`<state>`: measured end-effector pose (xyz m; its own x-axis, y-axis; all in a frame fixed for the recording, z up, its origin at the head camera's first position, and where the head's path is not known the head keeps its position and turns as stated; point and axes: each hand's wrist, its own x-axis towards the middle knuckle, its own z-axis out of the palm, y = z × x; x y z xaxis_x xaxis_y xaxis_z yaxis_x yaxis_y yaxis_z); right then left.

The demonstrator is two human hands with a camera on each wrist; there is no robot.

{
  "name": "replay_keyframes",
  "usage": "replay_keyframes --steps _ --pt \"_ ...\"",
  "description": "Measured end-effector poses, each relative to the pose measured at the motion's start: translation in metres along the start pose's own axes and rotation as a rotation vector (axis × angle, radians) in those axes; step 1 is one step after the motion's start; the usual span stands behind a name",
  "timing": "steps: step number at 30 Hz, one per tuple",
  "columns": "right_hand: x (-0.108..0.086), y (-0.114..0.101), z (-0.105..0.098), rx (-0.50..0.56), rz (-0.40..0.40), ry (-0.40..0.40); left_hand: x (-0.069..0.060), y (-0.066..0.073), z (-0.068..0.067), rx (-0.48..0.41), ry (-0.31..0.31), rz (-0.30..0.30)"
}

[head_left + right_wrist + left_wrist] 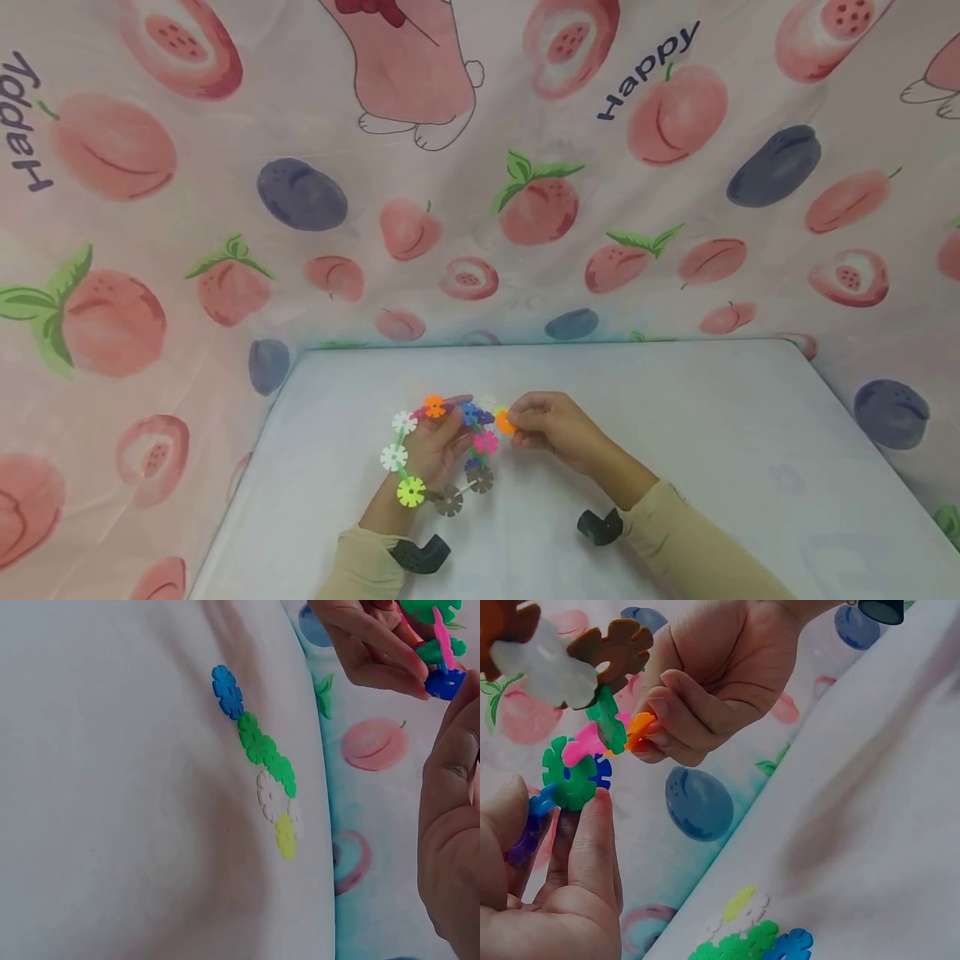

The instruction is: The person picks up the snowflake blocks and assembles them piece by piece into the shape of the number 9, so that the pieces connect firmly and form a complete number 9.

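Nearest the camera at left, a beige left sleeve (pixel 363 562) ends beside a black wrist mount (pixel 422 555); beyond it, the left hand (pixel 435 454) holds a loop of flower-shaped pieces (pixel 405 422). Its grip is narrow: a blue piece (pixel 541 801) lies between thumb and fingers. White pieces (pixel 393 457) of the loop sit left of that grip, brown pieces (pixel 448 501) nearer, and a pink piece (pixel 486 442) to the right. Loose pieces (pixel 255 742) lie flat toward the far edge of the white table (pixel 675 400). Further right, the right hand (pixel 553 425) pinches an orange piece (pixel 505 421) in its fingertips, close beside the loop; I cannot tell whether they join. Near right, a second black mount (pixel 599 527) adjoins the right sleeve (pixel 701 542).
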<state>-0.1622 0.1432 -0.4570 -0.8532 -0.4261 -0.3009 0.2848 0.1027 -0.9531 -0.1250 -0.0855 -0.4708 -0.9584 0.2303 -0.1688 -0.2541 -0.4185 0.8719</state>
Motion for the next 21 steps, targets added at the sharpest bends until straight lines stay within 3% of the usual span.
replay_keyframes --steps 10,21 --pt "0.0 0.0 0.005 0.048 -0.003 0.008 -0.001 -0.002 0.003 0.039 -0.04 0.032" --pt "-0.004 -0.005 0.007 0.064 -0.041 0.029 -0.005 -0.005 0.016 0.014 0.021 0.044"
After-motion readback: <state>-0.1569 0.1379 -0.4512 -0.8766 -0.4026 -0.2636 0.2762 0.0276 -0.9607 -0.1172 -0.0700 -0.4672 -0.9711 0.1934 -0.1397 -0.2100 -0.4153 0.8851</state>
